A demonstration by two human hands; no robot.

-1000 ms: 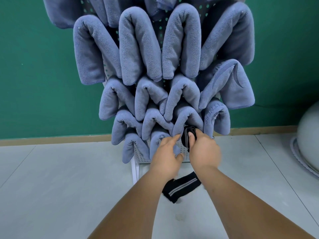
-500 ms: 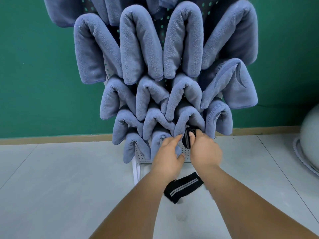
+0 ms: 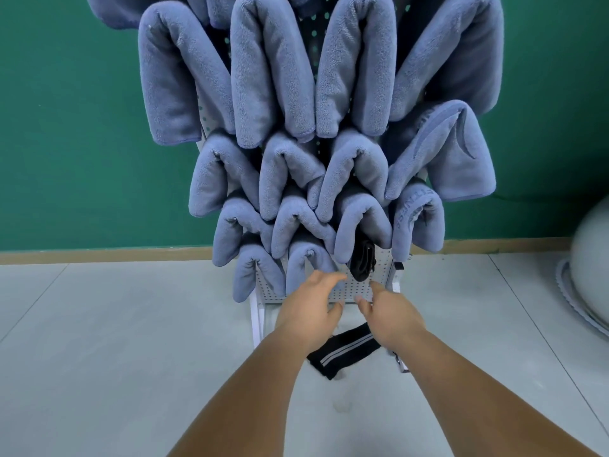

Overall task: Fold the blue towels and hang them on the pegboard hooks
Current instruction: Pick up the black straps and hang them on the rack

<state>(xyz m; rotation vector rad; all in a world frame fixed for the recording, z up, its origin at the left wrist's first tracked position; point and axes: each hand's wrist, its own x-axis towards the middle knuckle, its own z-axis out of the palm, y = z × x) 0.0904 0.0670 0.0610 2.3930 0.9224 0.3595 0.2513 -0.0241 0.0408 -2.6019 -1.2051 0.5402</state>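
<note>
Hanging looks finished on the lowest row, both hands empty
The left hand [image 3: 309,308] and right hand [image 3: 392,311] hover with fingers loosely spread, holding nothing, just below a dark folded cloth [image 3: 362,262] draped on the pegboard [image 3: 356,286]; blue towels [image 3: 273,77] fill the rows above. A black striped cloth [image 3: 342,349] lies on the floor beneath, probably the next pick-up, calling for a reach down

Lower right towel [image 3: 418,225]: raised, same-colour lettering curves along the fold. The letters "ITNES" can be made out, with both ends of the word lost in the pile.
Large towel [image 3: 445,159] just above it: a pressed, swoosh-like mark on the face and faint embossed letters near the upper fold, too soft to read.
</note>
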